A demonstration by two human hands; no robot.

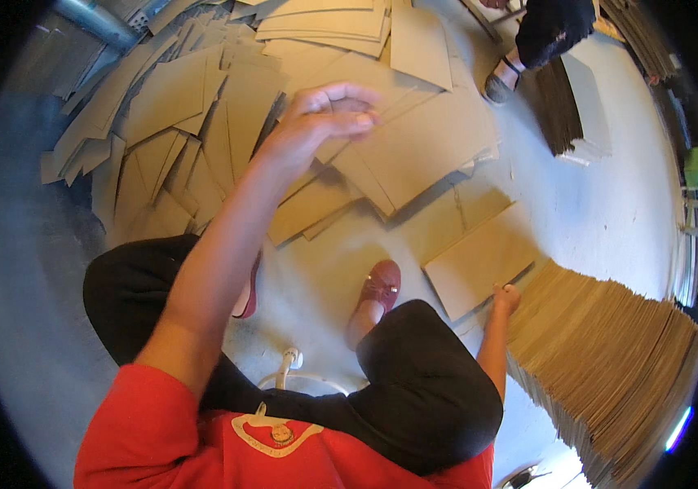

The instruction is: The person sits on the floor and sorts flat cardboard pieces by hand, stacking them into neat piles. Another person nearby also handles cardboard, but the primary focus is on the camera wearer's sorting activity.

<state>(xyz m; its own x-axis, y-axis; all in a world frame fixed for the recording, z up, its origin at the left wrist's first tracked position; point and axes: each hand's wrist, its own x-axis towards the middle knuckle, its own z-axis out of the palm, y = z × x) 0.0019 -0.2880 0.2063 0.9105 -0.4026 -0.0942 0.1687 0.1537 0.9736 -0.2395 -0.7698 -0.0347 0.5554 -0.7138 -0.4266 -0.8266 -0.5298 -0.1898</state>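
Head view shows one cardboard sheet (479, 259) at the person's right hand (509, 300), in front and to the right of the body. Its long axis goes slantwise, from the lower left to the upper right, so the far end points forward and to the right. The right hand is closed at the near long edge, close to the right corner, and holds this edge with the fingers. Whether the sheet lies fully flat or is slightly lifted, I cannot tell.

The left hand (316, 124) is well apart from it, above the loose cardboard pile (414, 138); its fingers are half bent, with a gap to the thumb, and nothing is seen inside.

On the right, the tall cardboard stack (610, 342) stands just beside the sheet, leaving little room there. To the left is a red shoe (380, 284), near the sheet's left corner. Between sheet and pile runs a strip of floor (602, 220), which becomes wide toward the upper right.
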